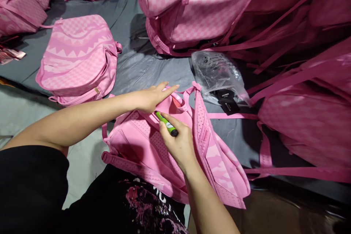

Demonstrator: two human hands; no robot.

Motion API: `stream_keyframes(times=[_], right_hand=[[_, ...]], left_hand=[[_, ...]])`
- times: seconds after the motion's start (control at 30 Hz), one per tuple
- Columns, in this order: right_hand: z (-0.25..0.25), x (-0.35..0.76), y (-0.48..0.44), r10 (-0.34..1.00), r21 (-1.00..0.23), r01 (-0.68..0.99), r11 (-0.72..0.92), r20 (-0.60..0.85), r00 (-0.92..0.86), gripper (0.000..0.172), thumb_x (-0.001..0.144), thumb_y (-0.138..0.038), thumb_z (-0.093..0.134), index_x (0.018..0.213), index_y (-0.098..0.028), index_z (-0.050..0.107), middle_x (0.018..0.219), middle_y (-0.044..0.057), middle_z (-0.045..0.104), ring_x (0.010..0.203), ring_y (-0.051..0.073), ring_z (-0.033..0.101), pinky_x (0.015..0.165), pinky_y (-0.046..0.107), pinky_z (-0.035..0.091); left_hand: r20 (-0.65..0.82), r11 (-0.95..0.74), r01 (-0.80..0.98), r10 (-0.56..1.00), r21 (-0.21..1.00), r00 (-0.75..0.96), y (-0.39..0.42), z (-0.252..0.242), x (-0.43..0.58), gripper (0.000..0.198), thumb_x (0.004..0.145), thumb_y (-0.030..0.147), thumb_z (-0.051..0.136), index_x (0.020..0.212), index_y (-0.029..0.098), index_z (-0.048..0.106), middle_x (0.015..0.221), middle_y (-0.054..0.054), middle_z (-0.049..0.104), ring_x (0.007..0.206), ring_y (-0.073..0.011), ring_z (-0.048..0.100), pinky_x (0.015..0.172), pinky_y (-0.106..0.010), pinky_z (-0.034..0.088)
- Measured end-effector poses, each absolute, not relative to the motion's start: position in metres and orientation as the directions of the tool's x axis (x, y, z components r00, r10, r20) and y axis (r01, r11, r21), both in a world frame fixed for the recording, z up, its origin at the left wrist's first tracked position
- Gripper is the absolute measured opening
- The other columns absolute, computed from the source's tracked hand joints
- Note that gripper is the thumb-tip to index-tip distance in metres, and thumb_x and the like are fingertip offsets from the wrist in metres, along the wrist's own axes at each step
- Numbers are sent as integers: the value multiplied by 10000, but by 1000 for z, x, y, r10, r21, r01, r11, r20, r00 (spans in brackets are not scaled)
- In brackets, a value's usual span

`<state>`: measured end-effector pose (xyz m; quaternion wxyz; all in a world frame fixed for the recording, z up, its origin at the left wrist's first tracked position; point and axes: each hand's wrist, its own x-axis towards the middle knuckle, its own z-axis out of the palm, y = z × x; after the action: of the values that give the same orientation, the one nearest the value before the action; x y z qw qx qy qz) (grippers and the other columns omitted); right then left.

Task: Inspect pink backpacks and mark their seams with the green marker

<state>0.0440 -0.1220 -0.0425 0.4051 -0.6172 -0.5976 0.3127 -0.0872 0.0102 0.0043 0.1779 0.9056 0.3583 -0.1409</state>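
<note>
A pink backpack (153,135) lies in front of me with its perforated back panel and shoulder straps facing up. My left hand (153,97) rests on its top edge with fingers stretched out. In my right hand (178,140) is a green pen-shaped tool (166,123) with a black end and a pale label; its exact kind is unclear. The tool's narrow dark tip points at the backpack just below my left hand. Whether it touches the fabric cannot be told. A pink shoulder strap (204,135) lies to the right of my right hand.
A dark grey cloth (128,62) covers the work surface. Another pink backpack (79,55) lies at left, with larger ones (197,11) behind and several piled at right. A clear plastic bag (216,73) with black tags (229,101) sits near my backpack. Loose straps (296,173) cross the right side.
</note>
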Motion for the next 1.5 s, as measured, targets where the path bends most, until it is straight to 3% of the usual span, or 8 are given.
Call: stream_keyframes(times=[0.37, 0.5, 0.57, 0.7, 0.9, 1.23, 1.4, 1.5], right_hand=[[-30, 48, -122, 994, -939, 331, 95, 106, 14, 284, 892, -251, 598, 1126, -175, 739, 1073, 72, 781, 926, 205, 739, 854, 341, 571], [-10, 111, -128, 846, -817, 472, 331, 479, 236, 204, 867, -169, 556, 955, -213, 735, 1143, 48, 756, 1089, 211, 691, 997, 384, 513], [-11, 152, -116, 723, -684, 703, 194, 585, 369, 274, 855, -106, 481, 978, -198, 707, 1111, 65, 749, 1076, 221, 686, 992, 402, 509], [-38, 221, -75, 922, -159, 929, -335, 151, 358, 317, 918, -115, 485, 1184, -94, 655, 1187, 180, 696, 1097, 270, 663, 924, 405, 526], [-89, 278, -41, 915, 11, 916, -401, -54, 401, 299, 945, -359, 647, 1147, -138, 648, 1184, 92, 666, 1059, 221, 653, 904, 426, 559], [-92, 284, -42, 916, -74, 914, -400, -58, 396, 320, 950, -360, 640, 1173, -131, 636, 1189, 100, 655, 1056, 223, 649, 923, 440, 552], [-41, 278, -64, 880, -245, 875, -419, 130, 457, 206, 978, -281, 568, 1099, -146, 666, 1158, 93, 682, 1062, 211, 648, 931, 413, 535], [-19, 255, -81, 893, -406, 855, -321, 170, 416, 313, 986, -242, 420, 1070, -101, 686, 976, 116, 724, 853, 194, 683, 760, 315, 547]], left_hand=[[-237, -760, 593, 545, 264, 804, 22, -14, -101, 968, 816, 133, 563, 1596, 227, -2, 1635, -206, 134, 1516, -335, 249, 1164, -422, 357], [-217, -751, 590, 549, 296, 807, 24, -16, -101, 978, 790, 109, 565, 1600, 234, 31, 1630, -185, 151, 1511, -337, 263, 1191, -436, 338], [-209, -748, 592, 554, 301, 806, 24, -17, -100, 971, 780, 98, 555, 1602, 227, 54, 1629, -179, 155, 1509, -336, 269, 1200, -440, 331], [-152, -767, 562, 544, 309, 825, 23, -24, -104, 947, 769, 106, 512, 1601, 226, 78, 1614, -156, 190, 1489, -309, 323, 1191, -417, 361], [25, -825, 500, 524, 263, 852, 46, -61, -115, 919, 790, 200, 482, 1596, 307, 53, 1572, -132, 281, 1433, -339, 409, 1142, -483, 424], [55, -800, 522, 560, 296, 826, 54, -75, -117, 950, 736, 268, 504, 1580, 394, 85, 1587, -42, 337, 1398, -342, 452, 1123, -500, 439], [-54, -762, 596, 604, 252, 795, 35, -54, -103, 959, 758, 210, 584, 1598, 268, 125, 1601, -148, 282, 1447, -317, 402, 1166, -438, 392], [-137, -719, 650, 638, 246, 758, 15, -25, -89, 1014, 758, 253, 694, 1599, 251, 127, 1622, -164, 246, 1460, -319, 382, 1169, -403, 385]])
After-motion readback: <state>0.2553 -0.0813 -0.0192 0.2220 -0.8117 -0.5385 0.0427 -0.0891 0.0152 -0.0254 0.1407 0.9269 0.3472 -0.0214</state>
